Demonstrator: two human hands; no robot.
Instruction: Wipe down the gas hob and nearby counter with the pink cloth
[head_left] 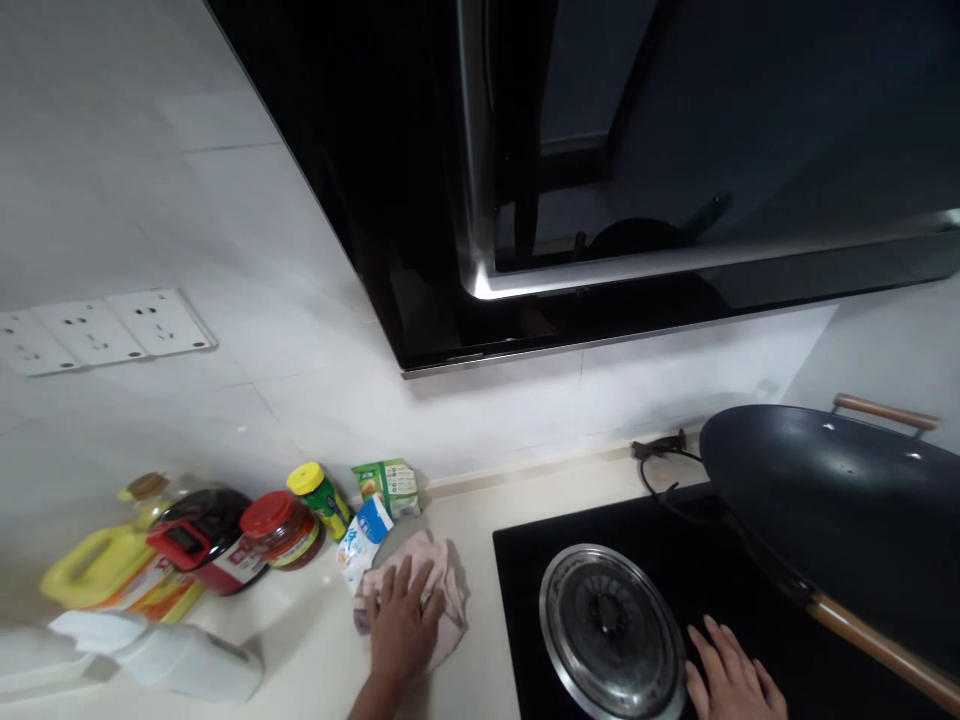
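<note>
My left hand (403,620) presses down on a pink cloth (450,610) on the counter, its fingers slightly bent over the bunched fabric. The cloth lies against a blue and white packet (364,535). Behind that packet stands a green packet (390,482). At the lower right my right hand (733,675) rests on the black cooktop (525,590), fingers stretched out and holding nothing. Its fingertips are close to the rim of a round metal disc with a dark centre (611,630). The wrist of that hand is out of view.
A black wok (840,500) with wooden handles sits on the right. Overhead hangs a black range hood (420,250). Along the left counter stand a green jar with yellow lid (322,500), a red-lidded jar (281,530), a dark bottle (217,540), a yellow jug (112,570) and a white spray bottle (180,655).
</note>
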